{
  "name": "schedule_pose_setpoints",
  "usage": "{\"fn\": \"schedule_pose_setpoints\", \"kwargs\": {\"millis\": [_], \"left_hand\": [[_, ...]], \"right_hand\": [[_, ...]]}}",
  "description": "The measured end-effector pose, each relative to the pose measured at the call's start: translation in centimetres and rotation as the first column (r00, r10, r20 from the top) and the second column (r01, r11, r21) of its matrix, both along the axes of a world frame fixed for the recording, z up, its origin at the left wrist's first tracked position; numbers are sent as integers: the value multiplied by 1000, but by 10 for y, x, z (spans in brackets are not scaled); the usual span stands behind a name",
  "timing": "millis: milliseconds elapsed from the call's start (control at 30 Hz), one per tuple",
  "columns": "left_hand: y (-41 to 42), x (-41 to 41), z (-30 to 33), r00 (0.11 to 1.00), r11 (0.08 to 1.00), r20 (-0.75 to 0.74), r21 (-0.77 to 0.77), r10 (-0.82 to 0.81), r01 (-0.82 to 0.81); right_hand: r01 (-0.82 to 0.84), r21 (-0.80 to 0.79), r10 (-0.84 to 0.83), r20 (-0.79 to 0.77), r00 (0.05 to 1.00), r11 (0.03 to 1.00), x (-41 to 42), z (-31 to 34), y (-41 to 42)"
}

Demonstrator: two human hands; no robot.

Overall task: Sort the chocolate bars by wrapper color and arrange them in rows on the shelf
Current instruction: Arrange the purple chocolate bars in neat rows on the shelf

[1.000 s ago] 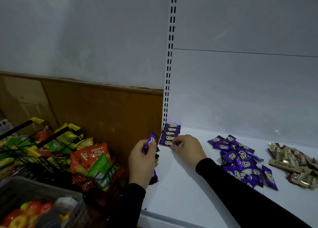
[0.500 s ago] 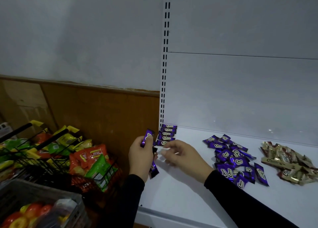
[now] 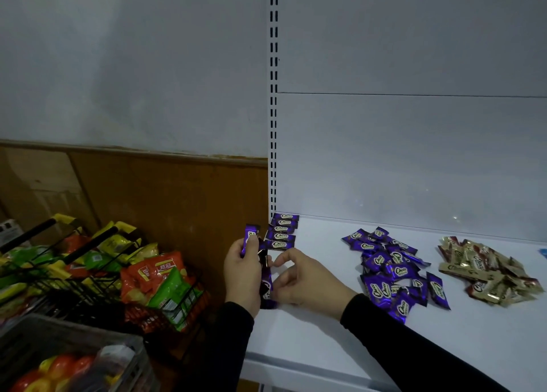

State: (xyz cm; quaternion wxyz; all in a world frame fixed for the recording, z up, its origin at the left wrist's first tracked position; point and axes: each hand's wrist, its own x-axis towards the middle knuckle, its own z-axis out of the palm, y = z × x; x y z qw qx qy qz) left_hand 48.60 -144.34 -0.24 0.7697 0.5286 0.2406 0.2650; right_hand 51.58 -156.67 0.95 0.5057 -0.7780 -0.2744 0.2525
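Purple bars are being laid into a row (image 3: 281, 231) at the shelf's (image 3: 325, 317) back left corner, five flat so far. The left hand (image 3: 244, 273) grips a small bunch of purple bars (image 3: 251, 237), thumb and fingers curled round them. The right hand (image 3: 302, 282) reaches in, its fingertips pinching the lower bar (image 3: 266, 285) of that bunch. Judging by this, the next move is drawing that bar free and setting it against the row's front end, square with the others. Loose purple pile (image 3: 390, 273) and gold pile (image 3: 485, 270) wait further right.
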Motion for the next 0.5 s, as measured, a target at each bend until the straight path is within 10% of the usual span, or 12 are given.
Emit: {"fn": "schedule_pose_setpoints", "kwargs": {"millis": [500], "left_hand": [[4,4,-4,993,992,-28,48,118,-116]], "right_hand": [[232,39,-236,160,959,972,27,3,-32]]}}
